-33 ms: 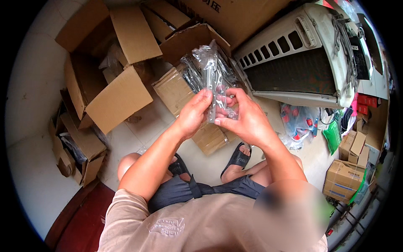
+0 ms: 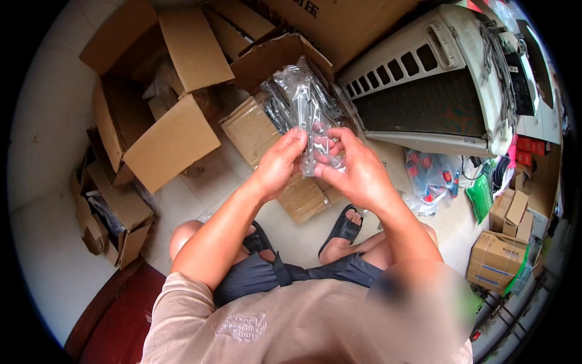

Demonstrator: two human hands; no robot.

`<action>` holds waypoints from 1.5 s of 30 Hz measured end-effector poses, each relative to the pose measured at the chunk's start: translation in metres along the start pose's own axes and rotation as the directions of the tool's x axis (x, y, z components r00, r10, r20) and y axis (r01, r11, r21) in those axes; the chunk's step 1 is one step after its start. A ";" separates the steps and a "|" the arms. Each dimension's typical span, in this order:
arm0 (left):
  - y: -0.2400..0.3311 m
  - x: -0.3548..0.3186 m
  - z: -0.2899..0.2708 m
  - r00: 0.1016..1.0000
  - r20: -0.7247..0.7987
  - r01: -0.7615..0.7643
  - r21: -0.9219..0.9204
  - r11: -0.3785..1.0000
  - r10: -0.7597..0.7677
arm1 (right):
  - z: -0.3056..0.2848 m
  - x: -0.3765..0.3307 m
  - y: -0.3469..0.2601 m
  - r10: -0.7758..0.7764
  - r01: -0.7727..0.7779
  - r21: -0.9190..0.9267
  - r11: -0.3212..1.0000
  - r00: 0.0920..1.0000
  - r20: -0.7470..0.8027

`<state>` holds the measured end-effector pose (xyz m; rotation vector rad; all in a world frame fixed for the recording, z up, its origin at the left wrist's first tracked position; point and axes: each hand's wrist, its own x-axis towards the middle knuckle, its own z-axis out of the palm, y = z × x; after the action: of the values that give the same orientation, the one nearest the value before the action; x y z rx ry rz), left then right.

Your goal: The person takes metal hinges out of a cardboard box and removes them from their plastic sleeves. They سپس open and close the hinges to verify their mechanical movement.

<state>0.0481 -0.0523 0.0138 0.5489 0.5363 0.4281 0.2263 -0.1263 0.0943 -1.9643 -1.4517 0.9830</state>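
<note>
A clear plastic bag (image 2: 295, 79) with a long, slim, metallic-looking strip inside is held up in front of me. My left hand (image 2: 280, 159) pinches the bag's left side between thumb and fingers. On its lower right, my right hand (image 2: 348, 167) has curled fingers behind the film and the thumb at the bottom edge. Through the clear film some of the right fingertips show. Beyond the bag, an open cardboard box (image 2: 254, 71) holds several similar clear-wrapped dark pieces (image 2: 276, 106); the bag partly hides them.
Another open carton (image 2: 173, 142) with raised flaps stands at left, with smaller cartons (image 2: 118, 203) below it. A large grey-white vented appliance (image 2: 418, 91) leans at right. Plastic bags (image 2: 427, 176), a green packet (image 2: 479, 197) and a brown box (image 2: 494, 261) lie at the right.
The bag's top has shifted slightly left and spread wider. My right thumb has moved a little at the bag's lower edge. My left hand has barely moved.
</note>
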 end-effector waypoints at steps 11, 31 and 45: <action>0.001 0.002 -0.002 0.994 -0.109 -0.022 -0.048 0.999 0.016 | -0.019 0.014 -0.002 -0.393 0.193 -0.471 0.861 0.840 -0.374; 0.034 0.006 -0.025 0.963 -0.239 -0.178 -0.216 0.960 0.125 | 0.008 0.008 0.002 0.274 -0.280 0.469 0.837 0.958 0.084; 0.046 0.006 -0.043 0.840 -0.458 -0.371 -0.090 0.924 0.293 | 0.019 0.007 0.009 0.309 -0.288 0.368 0.884 0.951 0.004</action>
<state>0.0168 0.0022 0.0074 0.3725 0.8300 0.9402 0.2179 -0.1227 0.0746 -1.9441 -0.8675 1.2213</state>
